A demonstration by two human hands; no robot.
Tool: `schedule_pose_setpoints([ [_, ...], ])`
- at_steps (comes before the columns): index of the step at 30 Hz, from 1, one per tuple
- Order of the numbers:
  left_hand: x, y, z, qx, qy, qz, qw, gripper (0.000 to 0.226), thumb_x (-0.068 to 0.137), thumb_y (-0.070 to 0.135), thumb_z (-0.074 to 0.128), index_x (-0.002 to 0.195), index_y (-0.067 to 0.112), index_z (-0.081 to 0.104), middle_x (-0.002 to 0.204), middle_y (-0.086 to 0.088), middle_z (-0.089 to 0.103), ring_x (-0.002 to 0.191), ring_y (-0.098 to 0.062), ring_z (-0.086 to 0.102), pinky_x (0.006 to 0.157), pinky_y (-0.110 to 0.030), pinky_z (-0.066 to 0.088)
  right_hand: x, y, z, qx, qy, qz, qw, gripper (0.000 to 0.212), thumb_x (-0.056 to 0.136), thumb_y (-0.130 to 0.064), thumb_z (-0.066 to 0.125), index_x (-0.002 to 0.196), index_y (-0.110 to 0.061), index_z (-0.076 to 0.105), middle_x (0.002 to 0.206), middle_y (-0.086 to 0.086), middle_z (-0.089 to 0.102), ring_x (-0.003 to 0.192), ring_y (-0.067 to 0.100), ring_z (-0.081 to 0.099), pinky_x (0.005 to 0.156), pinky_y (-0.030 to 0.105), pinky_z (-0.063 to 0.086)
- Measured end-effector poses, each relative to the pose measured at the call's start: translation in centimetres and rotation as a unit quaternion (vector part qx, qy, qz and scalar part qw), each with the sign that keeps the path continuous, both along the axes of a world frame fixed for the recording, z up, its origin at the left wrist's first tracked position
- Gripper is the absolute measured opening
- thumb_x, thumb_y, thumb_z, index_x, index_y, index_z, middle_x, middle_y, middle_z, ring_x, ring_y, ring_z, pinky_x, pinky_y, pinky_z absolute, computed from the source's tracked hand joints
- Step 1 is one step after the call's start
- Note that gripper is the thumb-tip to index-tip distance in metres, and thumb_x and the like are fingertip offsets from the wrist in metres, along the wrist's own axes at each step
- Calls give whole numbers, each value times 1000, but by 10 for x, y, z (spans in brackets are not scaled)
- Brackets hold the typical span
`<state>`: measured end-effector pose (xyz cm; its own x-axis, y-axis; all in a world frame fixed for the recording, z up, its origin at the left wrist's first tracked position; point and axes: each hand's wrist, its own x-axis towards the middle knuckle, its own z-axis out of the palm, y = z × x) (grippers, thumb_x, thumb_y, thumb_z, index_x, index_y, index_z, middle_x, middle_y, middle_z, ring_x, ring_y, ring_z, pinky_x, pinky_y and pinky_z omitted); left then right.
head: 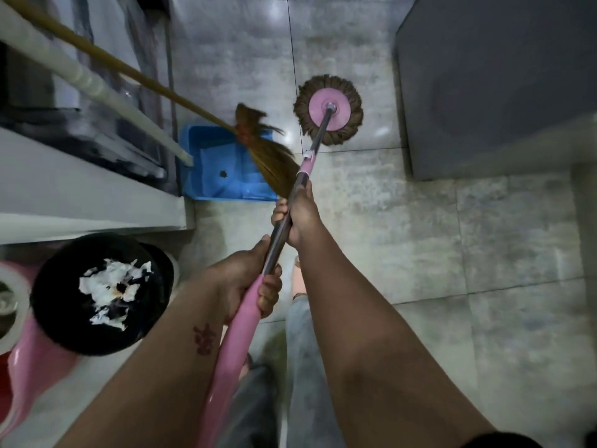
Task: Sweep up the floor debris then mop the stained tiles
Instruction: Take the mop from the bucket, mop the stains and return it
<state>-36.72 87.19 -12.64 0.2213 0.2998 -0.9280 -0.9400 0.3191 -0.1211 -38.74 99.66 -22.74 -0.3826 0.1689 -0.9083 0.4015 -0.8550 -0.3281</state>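
A: What lies around the blue dustpan (pixel 210 160)?
B: Grey floor tiles (pixel 420 240) under it, a dark grey cabinet (pixel 484 92) well to its right, a black bin (pixel 61 305) holding crumpled paper nearer than it, on the left
A: And the mop (pixel 318 140)?
B: Its round head (pixel 319 106) sits on the tiles just right of the dustpan; the broom (pixel 274 163) crosses the dustpan's right side
A: Hands?
B: Right hand (pixel 302 218) clenched round the metal shaft, left hand (pixel 239 279) grasping the pink grip
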Motion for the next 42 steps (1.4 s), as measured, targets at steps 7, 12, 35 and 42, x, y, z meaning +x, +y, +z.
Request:
schedule_pose_setpoints([
  [7, 81, -92, 24, -26, 30, -113, 993, 62, 90, 68, 39, 65, 12, 46, 44, 0, 38, 29, -12, 31, 32, -14, 31, 107, -96, 10, 4, -19, -82, 996, 30, 106, -43, 27, 132, -53, 37, 59, 0, 32, 34, 7, 33, 35, 14, 31],
  [12, 117, -125, 43, -37, 22, -183, 982, 61, 90, 67, 42, 64, 12, 47, 44, -1, 38, 30, -13, 33, 35, -14, 32, 164, -133, 28, -2, -28, -141, 990, 18, 103, -48, 32, 117, -54, 42, 54, -3, 37, 36, 8, 35, 36, 16, 32],
  [35, 244, 206, 3, 10, 56, -326, 944, 61, 95, 65, 34, 68, 11, 45, 42, 0, 37, 29, -13, 33, 34, -13, 31, 325, 194, -12, 1, -27, -282, 959, 32, 102, -51, 38, 133, -50, 40, 52, -4, 37, 37, 9, 34, 37, 17, 33],
  [42, 275, 311, -18, 33, 57, -308, 949, 63, 93, 67, 36, 66, 11, 47, 41, 1, 41, 28, -11, 35, 33, -12, 31, 352, 309, -29, 4, -24, -297, 955, 41, 104, -45, 33, 145, -39, 32, 53, -3, 37, 36, 8, 34, 36, 17, 33],
])
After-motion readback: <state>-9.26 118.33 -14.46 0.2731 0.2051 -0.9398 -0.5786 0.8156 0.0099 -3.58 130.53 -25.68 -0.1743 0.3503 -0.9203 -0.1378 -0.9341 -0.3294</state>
